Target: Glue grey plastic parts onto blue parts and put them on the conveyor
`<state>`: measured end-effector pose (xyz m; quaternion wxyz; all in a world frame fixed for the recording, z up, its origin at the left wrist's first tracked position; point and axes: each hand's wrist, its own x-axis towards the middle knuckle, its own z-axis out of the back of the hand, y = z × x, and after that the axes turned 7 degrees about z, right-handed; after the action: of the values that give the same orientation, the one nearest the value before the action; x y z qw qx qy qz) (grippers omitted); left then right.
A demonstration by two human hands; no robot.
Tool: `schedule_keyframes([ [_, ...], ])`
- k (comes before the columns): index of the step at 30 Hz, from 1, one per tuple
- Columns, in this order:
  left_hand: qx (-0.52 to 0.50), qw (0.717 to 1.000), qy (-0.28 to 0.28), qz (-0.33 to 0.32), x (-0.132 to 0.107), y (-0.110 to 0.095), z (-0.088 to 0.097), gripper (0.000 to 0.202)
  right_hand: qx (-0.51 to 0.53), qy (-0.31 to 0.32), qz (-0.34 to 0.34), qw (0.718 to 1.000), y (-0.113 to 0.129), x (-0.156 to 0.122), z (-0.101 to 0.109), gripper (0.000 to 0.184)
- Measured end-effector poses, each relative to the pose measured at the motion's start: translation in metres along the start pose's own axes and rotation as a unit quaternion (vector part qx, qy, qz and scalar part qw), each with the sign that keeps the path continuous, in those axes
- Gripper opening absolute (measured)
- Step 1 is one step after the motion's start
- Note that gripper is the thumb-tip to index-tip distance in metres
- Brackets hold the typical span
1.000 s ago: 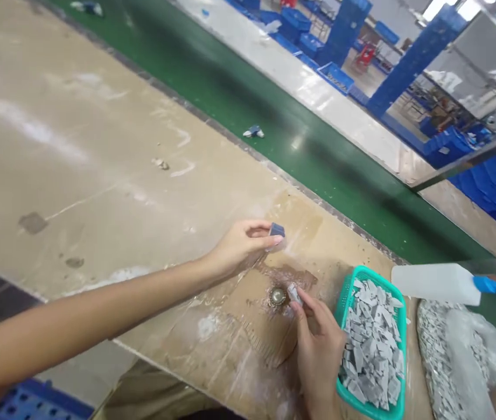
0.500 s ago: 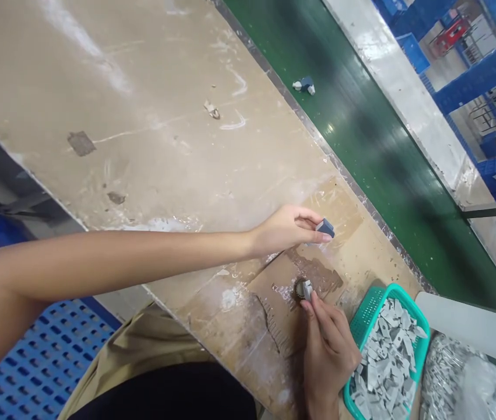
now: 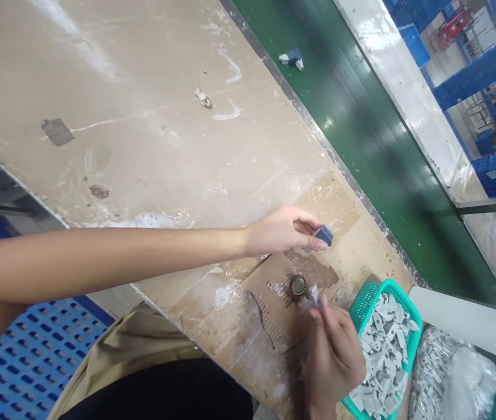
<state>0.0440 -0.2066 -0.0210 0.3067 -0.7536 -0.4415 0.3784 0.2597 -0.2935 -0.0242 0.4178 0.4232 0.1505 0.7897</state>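
My left hand [image 3: 285, 230] reaches across from the left, its thumb and fingers closed on a small dark blue-grey plastic part [image 3: 323, 234]. Below it, a stained piece of cardboard [image 3: 269, 315] lies on the bench. On that cardboard sits a small round bottle cap [image 3: 298, 284] that looks to have liquid in it, with wet patches around. My right hand [image 3: 335, 356] pinches a small light grey plastic piece [image 3: 314, 294] just to the right of the cap, apart from it; motion blurs the piece.
A green basket [image 3: 415, 344] full of grey plastic pieces stands right of my right hand. Beyond it are a white bottle [image 3: 462, 321] and a clear bag of parts [image 3: 444, 373]. A green conveyor belt [image 3: 362, 146] runs behind the bench, carrying a blue-and-white part [image 3: 292, 59].
My right hand has drawn the grey piece back from over the cap toward the lower right, uncovering the cap. My left hand still holds the blue-grey part. The view has shifted slightly.
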Motion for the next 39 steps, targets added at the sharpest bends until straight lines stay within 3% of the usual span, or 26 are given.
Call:
schedule_keyframes([
  [3,0.043,0.998,0.047,0.010,-0.005,0.006,-0.007,0.018,-0.022,-0.082,0.002,0.996,0.004,0.001,0.004,0.038],
  [7,0.149,0.985,0.071,-0.044,-0.016,0.019,-0.020,0.016,-0.034,-0.140,0.004,0.990,0.006,0.001,0.007,0.032],
  [11,0.230,0.965,0.091,-0.092,-0.024,0.025,-0.026,0.016,-0.011,-0.113,0.009,0.994,0.008,0.004,0.009,0.035],
  [18,0.260,0.948,0.095,-0.156,-0.026,0.032,-0.025,0.015,0.026,-0.056,-0.018,0.998,0.014,0.009,0.011,0.038],
  [22,0.290,0.922,0.064,-0.248,-0.030,0.038,-0.026,0.019,0.027,-0.030,-0.023,0.999,0.015,0.009,0.012,0.039],
  [25,0.299,0.913,0.034,-0.276,-0.034,0.040,-0.029,0.022,0.027,-0.014,-0.015,0.999,0.016,0.009,0.013,0.043],
  [29,0.319,0.918,0.012,-0.236,-0.038,0.037,-0.032,0.024,0.046,0.011,-0.028,0.999,0.019,0.011,0.011,0.048],
  [34,0.327,0.928,0.013,-0.179,-0.042,0.030,-0.034,0.021,0.055,-0.007,-0.020,0.998,0.026,0.014,0.005,0.055],
  [37,0.308,0.945,0.029,-0.101,-0.040,0.025,-0.034,0.016,0.058,0.006,-0.037,0.998,0.029,0.016,0.005,0.057],
  [39,0.289,0.956,0.022,-0.053,-0.039,0.022,-0.033,0.009,0.061,0.017,-0.054,0.997,0.029,0.020,0.008,0.050],
])
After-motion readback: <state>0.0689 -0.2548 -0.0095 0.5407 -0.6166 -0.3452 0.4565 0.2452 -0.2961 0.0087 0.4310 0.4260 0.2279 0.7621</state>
